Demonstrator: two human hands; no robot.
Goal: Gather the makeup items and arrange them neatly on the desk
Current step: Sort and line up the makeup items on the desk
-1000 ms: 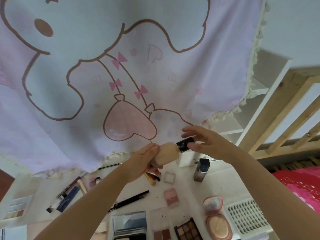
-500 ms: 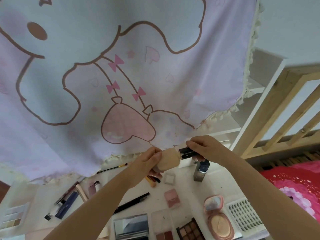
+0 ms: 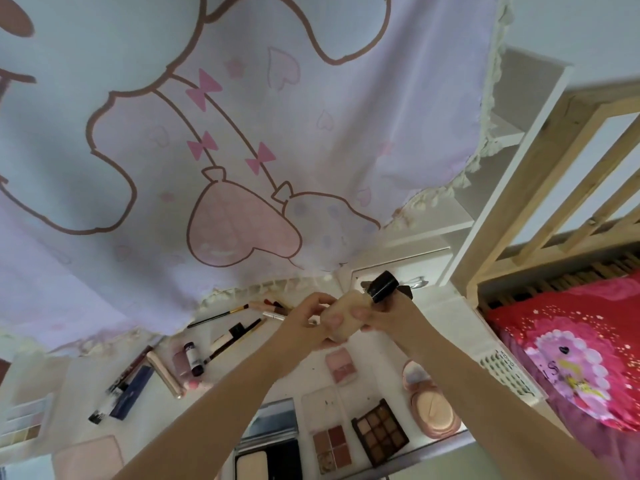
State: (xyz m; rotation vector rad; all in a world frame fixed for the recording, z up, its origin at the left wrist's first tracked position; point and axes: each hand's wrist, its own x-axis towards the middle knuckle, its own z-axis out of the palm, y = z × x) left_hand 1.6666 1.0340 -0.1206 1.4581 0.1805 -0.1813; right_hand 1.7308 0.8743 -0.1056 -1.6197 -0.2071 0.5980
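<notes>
Nine-pan eyeshadow palette (image 3: 380, 432) at near desk (image 3: 446, 313) edge; beyond it, raised above desk, foundation bottle (image 3: 341, 315), black cap (image 3: 382, 286) tilted up-right; left hand (image 3: 304, 323) and right hand (image 3: 388, 315) fingers curled round bottle body; cartoon cloth (image 3: 242, 133) hangs farther back

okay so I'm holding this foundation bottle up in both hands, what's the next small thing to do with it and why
Probably lower the bottle and stand it on a bare patch of desk near the right hand. Its black cap looks on, both the right and left hand grip it in the air, and the other makeup lies on the desk.
</notes>
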